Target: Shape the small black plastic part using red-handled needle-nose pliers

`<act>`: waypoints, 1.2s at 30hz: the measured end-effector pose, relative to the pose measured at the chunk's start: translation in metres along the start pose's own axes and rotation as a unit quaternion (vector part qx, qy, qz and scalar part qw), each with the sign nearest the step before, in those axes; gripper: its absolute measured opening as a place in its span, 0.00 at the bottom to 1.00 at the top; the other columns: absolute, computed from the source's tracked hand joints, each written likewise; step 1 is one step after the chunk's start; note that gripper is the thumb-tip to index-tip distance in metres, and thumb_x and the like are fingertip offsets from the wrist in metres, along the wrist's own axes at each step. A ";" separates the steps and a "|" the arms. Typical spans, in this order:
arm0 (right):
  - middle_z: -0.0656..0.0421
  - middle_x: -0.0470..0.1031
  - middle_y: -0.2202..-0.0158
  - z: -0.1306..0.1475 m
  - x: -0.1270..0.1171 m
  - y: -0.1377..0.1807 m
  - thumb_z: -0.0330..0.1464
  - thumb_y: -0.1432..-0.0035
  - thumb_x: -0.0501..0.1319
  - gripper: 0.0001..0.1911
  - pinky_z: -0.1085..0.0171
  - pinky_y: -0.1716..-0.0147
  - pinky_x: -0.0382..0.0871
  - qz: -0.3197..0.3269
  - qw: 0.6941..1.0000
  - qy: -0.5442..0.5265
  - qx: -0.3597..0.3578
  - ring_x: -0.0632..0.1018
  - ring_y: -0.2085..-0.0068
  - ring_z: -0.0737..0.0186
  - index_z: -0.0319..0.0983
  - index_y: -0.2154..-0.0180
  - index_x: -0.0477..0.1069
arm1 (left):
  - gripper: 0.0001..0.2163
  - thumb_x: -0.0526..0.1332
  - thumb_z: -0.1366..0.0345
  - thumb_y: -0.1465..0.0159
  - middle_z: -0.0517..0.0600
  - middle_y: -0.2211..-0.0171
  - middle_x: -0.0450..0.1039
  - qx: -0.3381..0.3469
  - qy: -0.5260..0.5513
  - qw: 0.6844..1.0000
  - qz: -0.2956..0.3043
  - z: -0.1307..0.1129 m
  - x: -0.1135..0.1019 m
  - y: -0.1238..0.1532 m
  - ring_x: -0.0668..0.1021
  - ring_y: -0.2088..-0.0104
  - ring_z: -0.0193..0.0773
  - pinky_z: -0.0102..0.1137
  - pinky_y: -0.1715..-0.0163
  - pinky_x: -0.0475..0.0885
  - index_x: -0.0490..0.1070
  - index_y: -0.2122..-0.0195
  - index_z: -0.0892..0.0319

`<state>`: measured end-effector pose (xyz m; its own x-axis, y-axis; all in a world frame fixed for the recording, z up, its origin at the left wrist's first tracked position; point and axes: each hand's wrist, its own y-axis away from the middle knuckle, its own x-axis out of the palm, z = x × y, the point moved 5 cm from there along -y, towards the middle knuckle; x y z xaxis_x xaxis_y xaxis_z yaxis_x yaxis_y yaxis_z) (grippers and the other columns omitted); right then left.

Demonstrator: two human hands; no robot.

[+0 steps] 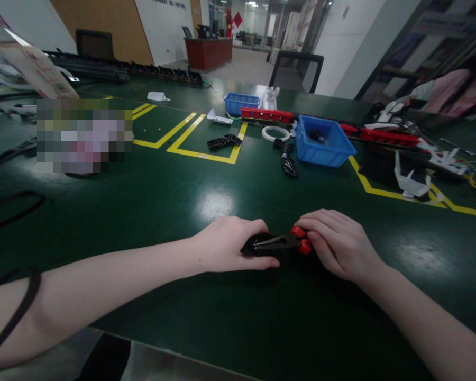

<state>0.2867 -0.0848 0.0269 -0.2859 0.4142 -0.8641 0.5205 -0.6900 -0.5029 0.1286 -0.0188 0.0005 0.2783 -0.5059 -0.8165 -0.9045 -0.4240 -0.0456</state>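
My right hand (pixel 337 241) is closed around the red handles of a pair of pliers (pixel 280 243), low over the near part of the table. Their dark jaws point left, toward my left hand (pixel 230 243). That hand curls around a small glossy black piece (pixel 249 246), thumb and forefinger on either side of it. The jaws overlap this piece; I cannot tell whether they grip it. My left palm hides part of the piece, and my right fingers cover most of the handles.
Farther back on the green table (pixel 162 196) stand a blue bin (pixel 323 159) and a smaller blue bin (pixel 241 108). Black parts (pixel 287 159), a roll of white tape (pixel 275 133) and red strips (pixel 388 136) lie near them. Another person (pixel 452 92) is at far right.
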 end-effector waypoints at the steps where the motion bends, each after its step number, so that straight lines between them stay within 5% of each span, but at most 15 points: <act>1: 0.53 0.77 0.67 0.000 0.000 0.000 0.27 0.39 0.50 0.09 0.62 0.70 0.69 0.001 1.000 -0.001 0.001 0.76 0.67 0.61 0.36 0.62 0.69 | 0.18 0.59 0.48 0.39 0.44 0.75 0.70 0.004 -0.011 1.000 0.001 0.000 0.000 -0.001 0.72 0.76 0.31 0.25 0.78 0.59 0.67 0.63 0.60; 7: 0.53 0.76 0.67 -0.002 0.000 -0.001 0.26 0.39 0.50 0.09 0.61 0.69 0.69 0.002 1.000 -0.005 -0.002 0.75 0.68 0.61 0.37 0.62 0.69 | 0.20 0.57 0.45 0.39 0.42 0.79 0.66 0.018 -0.065 0.998 -0.003 0.000 0.000 -0.001 0.69 0.80 0.30 0.25 0.81 0.55 0.64 0.70 0.60; 36: 0.52 0.74 0.66 -0.004 0.002 0.000 0.29 0.38 0.49 0.09 0.60 0.68 0.67 0.025 0.999 -0.002 -0.026 0.73 0.66 0.59 0.36 0.61 0.66 | 0.21 0.57 0.43 0.40 0.42 0.80 0.66 0.061 -0.089 0.994 -0.012 -0.001 0.002 -0.002 0.69 0.81 0.30 0.24 0.81 0.54 0.63 0.69 0.59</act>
<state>0.2891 -0.0819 0.0254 -0.2614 0.3786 -0.8879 0.5747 -0.6779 -0.4583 0.1316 -0.0193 -0.0005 0.2488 -0.3512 -0.9026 -0.9338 -0.3344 -0.1273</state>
